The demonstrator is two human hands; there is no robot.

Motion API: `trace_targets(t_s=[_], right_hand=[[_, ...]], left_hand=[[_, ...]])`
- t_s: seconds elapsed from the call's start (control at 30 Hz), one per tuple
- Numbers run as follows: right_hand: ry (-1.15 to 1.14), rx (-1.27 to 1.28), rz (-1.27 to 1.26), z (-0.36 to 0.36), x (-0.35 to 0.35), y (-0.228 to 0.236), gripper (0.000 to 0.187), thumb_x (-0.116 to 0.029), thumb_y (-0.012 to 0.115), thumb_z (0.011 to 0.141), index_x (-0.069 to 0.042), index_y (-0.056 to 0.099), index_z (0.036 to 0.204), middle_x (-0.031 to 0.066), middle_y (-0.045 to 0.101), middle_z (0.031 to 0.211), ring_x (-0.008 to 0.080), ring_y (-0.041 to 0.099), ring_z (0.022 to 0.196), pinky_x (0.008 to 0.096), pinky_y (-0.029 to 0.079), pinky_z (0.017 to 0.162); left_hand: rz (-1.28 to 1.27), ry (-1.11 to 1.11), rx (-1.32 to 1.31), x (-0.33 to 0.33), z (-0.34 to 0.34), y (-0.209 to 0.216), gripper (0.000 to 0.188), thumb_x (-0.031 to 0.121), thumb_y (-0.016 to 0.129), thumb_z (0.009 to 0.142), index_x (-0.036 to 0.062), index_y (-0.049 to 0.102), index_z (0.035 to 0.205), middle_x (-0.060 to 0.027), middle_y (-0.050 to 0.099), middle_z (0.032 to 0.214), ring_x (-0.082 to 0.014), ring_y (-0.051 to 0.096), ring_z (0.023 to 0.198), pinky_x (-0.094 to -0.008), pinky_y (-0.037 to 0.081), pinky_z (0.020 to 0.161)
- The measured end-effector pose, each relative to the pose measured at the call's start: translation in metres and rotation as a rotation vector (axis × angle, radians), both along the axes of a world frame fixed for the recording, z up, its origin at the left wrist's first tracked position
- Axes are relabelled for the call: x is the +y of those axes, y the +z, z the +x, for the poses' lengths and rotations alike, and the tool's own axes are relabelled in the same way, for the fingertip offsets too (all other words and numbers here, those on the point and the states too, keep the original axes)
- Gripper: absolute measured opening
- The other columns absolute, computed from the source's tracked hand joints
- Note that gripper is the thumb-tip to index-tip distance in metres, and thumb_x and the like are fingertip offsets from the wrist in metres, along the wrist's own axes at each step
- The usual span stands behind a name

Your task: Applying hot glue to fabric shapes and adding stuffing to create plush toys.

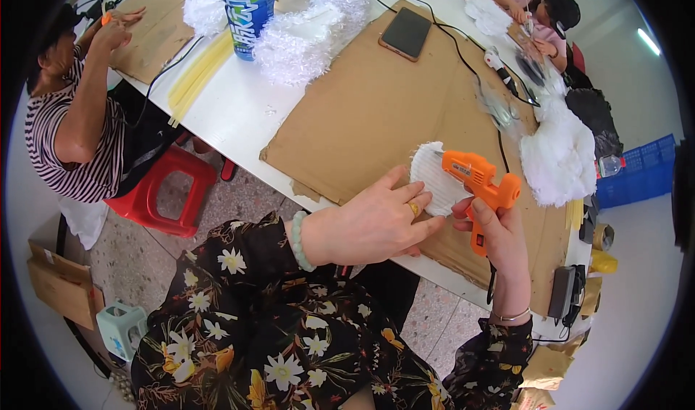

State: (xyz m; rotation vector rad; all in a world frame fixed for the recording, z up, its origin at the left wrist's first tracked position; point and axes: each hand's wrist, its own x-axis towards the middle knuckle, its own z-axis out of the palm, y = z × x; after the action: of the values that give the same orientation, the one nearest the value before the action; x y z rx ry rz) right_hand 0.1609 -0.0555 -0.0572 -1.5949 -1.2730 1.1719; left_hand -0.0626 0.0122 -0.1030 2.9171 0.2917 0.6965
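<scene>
A small white ribbed piece with a fuzzy edge (436, 182) lies on a brown cardboard sheet (362, 113) near the table's front edge. My left hand (376, 218) rests palm down beside it, fingers stretched and apart, their tips touching the piece's left and near side. In my right hand (499, 240) is an orange hot glue gun (478, 174), gripped by its handle. Its nozzle points left over the upper part of the white piece. Whether the tip touches the surface I cannot tell. A dark cord hangs from the handle's lower end.
A dark phone (405, 33) lies farther back on the cardboard. Behind stand a blue-labelled bottle (248, 15) and fluffy white material (300, 40); yellowish glue sticks (199, 77) lie left. Another white fluffy heap (557, 153) sits right. Two other people work at the table; cords cross it.
</scene>
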Motion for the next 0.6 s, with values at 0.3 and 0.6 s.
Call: trace_targets(t_s=[0.3, 0.6], right_hand=[[-0.027, 0.015, -0.009, 0.0007, 0.002, -0.0021, 0.035, -0.021, 0.05, 0.096, 0.003, 0.05, 0.122, 0.009, 0.064, 0.089, 0.015, 0.063, 0.081, 0.0285, 0.055, 0.07], [-0.02, -0.006, -0.011, 0.0041, -0.0004, -0.003, 0.036, -0.022, 0.049, 0.097, 0.004, 0.049, 0.122, 0.0059, 0.061, 0.08, 0.0123, 0.06, 0.073, 0.0276, 0.051, 0.068]], left_hand=[[-0.013, 0.001, -0.023, 0.0007, 0.0025, -0.0029, 0.047, 0.037, 0.059, 0.085, 0.0067, 0.054, 0.121, -0.018, 0.056, 0.116, -0.0319, 0.054, 0.113, -0.0509, 0.036, 0.097], [-0.012, 0.0, -0.046, 0.001, 0.0036, -0.0039, 0.046, 0.036, 0.061, 0.084, 0.0071, 0.055, 0.12, -0.018, 0.058, 0.115, -0.0319, 0.055, 0.112, -0.051, 0.036, 0.097]])
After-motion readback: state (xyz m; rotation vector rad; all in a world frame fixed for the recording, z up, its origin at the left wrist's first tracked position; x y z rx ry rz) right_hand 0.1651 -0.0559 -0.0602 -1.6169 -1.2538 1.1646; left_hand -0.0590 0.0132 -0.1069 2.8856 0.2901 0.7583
